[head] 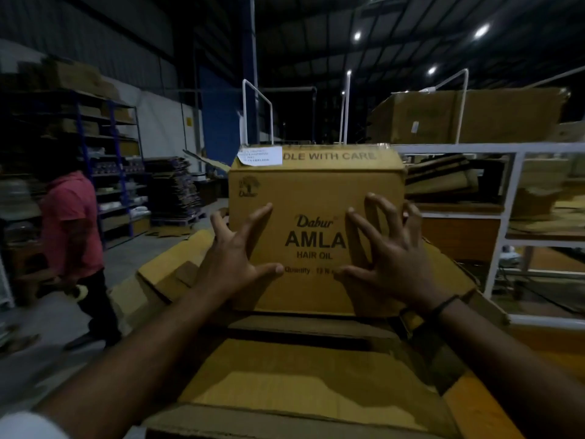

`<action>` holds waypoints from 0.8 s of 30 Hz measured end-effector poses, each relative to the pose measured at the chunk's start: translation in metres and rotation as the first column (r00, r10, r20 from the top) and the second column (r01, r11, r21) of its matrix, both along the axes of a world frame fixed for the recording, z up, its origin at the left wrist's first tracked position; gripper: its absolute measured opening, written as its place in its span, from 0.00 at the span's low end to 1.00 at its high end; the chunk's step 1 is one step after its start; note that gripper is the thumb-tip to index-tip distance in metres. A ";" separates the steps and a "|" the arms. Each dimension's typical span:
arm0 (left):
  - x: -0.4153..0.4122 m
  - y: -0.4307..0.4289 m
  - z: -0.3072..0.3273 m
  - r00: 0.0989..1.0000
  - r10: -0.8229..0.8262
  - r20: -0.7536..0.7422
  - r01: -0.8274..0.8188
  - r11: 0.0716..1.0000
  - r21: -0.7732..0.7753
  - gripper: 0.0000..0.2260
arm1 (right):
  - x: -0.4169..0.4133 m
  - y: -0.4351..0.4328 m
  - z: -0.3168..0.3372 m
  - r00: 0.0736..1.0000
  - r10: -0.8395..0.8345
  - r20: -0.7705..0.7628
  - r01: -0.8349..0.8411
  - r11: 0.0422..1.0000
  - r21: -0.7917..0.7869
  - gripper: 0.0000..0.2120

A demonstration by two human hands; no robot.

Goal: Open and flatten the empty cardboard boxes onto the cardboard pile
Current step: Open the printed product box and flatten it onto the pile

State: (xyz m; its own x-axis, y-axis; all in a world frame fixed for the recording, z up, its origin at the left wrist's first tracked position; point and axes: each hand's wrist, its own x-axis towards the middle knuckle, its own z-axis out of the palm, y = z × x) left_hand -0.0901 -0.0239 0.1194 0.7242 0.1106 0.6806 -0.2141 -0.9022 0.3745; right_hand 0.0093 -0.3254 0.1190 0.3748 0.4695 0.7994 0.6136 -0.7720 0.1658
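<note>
With left hand [235,248] and right hand [392,255] both splayed wide, pressing fingertips against the printed front of the cardboard box [316,185]. Forearms stretched forward. Standing upright atop the cardboard pile [285,391].

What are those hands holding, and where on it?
The box: the left hand and right hand press spread fingertips against its printed front face, outer fingers at its side edges.

Both hands [235,259] [394,261] splayed on box [316,185] atop cardbd pile [285,391]
</note>
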 end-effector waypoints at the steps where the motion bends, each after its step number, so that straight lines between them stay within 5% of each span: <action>1: 0.000 0.002 -0.002 1.000 -0.001 -0.003 0.001 1.000 0.013 0.50 | -0.002 0.002 -0.005 1.000 -0.009 -0.008 0.009 1.000 0.004 0.48; 24: 0.057 0.009 -0.018 0.990 0.082 -0.112 -0.083 0.997 -0.004 0.54 | 0.055 0.004 -0.031 0.994 -0.011 -0.111 0.012 1.000 0.014 0.47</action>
